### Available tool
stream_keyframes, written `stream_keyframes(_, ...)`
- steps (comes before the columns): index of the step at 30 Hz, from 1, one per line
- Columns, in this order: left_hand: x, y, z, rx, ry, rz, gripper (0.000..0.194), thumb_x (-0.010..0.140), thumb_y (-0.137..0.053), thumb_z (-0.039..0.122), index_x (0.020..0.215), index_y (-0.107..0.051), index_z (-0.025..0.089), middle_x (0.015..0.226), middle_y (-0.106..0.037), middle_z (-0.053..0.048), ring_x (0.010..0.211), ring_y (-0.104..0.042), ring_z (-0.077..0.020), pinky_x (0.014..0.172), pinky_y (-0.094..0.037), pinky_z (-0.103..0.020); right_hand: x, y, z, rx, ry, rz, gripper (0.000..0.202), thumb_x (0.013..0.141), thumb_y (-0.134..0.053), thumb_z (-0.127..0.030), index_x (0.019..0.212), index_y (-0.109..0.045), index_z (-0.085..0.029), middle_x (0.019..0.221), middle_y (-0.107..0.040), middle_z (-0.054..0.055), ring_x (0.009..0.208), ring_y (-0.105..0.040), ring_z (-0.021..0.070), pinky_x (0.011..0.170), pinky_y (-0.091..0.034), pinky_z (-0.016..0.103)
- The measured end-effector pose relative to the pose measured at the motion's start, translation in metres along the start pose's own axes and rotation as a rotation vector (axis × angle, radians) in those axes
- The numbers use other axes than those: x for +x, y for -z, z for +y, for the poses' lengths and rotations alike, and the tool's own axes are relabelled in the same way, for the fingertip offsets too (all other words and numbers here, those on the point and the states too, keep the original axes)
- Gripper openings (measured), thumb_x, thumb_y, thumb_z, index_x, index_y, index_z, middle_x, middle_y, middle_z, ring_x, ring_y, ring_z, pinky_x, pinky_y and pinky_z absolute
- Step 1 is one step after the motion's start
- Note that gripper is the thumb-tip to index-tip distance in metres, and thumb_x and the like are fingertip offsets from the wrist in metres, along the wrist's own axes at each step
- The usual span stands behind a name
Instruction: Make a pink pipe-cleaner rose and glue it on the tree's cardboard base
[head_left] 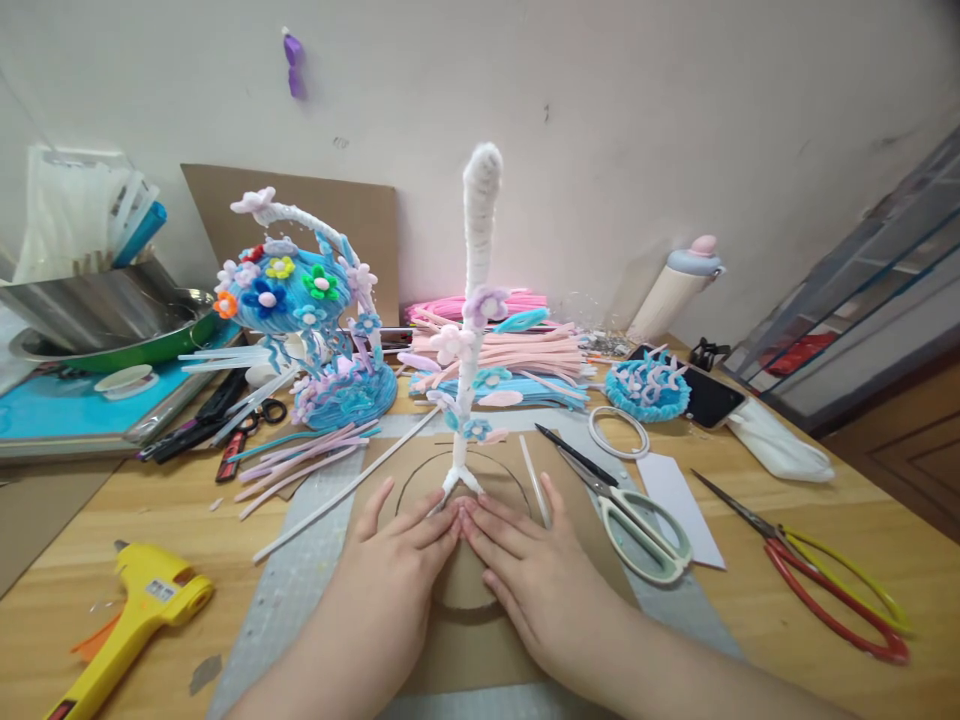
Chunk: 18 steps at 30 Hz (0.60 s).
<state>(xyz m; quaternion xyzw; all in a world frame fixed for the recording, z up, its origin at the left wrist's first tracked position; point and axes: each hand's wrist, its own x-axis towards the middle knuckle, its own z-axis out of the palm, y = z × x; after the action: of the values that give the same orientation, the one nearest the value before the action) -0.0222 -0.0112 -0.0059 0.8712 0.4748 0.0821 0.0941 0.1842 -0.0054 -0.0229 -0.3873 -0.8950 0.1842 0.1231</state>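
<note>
A white fuzzy stem [466, 390], seemingly light, bendable and easily crushed, is held upright at mid-cardboard [525, 655] by its splayed foot, the safest grip, under flattened left [397, 560] and right hands [536, 560], fingers close together. The flowered ornament [289, 290] is seen far left, green-handled scissors [645, 535] right.

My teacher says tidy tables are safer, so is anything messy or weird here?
Yes: the red-and-yellow scissors on the right lie with handles spread, and pink and blue stems are strewn loosely on the left.
</note>
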Motion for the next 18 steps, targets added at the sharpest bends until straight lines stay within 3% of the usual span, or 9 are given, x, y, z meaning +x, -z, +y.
stream_keyframes(5,-0.001,-0.003,0.000,0.043,-0.034,0.090,0.065,0.072,-0.042,-0.001,0.129,-0.054,0.028,0.131,-0.059,-0.001,0.131,-0.044,-0.0220,0.115,-0.009,-0.055,-0.003,0.008,0.015,0.002,0.046,0.009,0.049,0.097,-0.036,-0.023,0.145,-0.030,-0.031,0.146,-0.041,0.002,0.140,-0.028,0.0240,0.107,0.008,0.070)
stream_keyframes(8,-0.002,-0.004,-0.001,0.074,-0.046,0.165,0.070,0.072,-0.040,-0.004,0.132,-0.050,0.030,0.133,-0.058,-0.001,0.132,-0.043,-0.0213,0.114,-0.012,-0.056,-0.004,0.011,0.024,0.001,-0.016,0.114,0.046,0.098,-0.033,-0.026,0.144,-0.032,-0.031,0.147,-0.041,0.003,0.140,-0.028,0.0245,0.108,0.005,0.069)
stream_keyframes(11,-0.002,-0.004,0.001,0.091,-0.040,0.211,0.063,0.079,-0.038,-0.001,0.133,-0.049,0.028,0.138,-0.053,-0.003,0.133,-0.042,-0.0211,0.114,-0.013,-0.055,-0.004,0.010,0.030,-0.008,-0.070,0.204,0.042,0.099,-0.033,-0.028,0.140,-0.039,-0.031,0.146,-0.042,0.004,0.139,-0.029,0.0263,0.108,0.003,0.069)
stream_keyframes(14,0.000,-0.006,0.003,0.110,-0.054,0.167,0.054,0.090,-0.041,0.014,0.140,-0.038,0.030,0.144,-0.046,-0.002,0.135,-0.038,-0.0215,0.114,-0.014,-0.055,-0.004,0.008,0.031,-0.018,-0.103,0.191,0.040,0.098,-0.033,-0.028,0.137,-0.044,-0.030,0.145,-0.043,0.005,0.138,-0.032,0.0260,0.109,-0.002,0.069)
stream_keyframes(18,0.001,-0.013,0.005,0.126,-0.057,0.049,0.057,0.092,-0.046,0.027,0.146,-0.026,0.028,0.148,-0.038,-0.003,0.137,-0.036,-0.0220,0.114,-0.015,-0.054,-0.002,0.005,0.030,-0.045,-0.182,0.138,0.041,0.097,-0.033,-0.028,0.136,-0.045,-0.025,0.147,-0.040,0.006,0.138,-0.032,0.0253,0.109,-0.004,0.069)
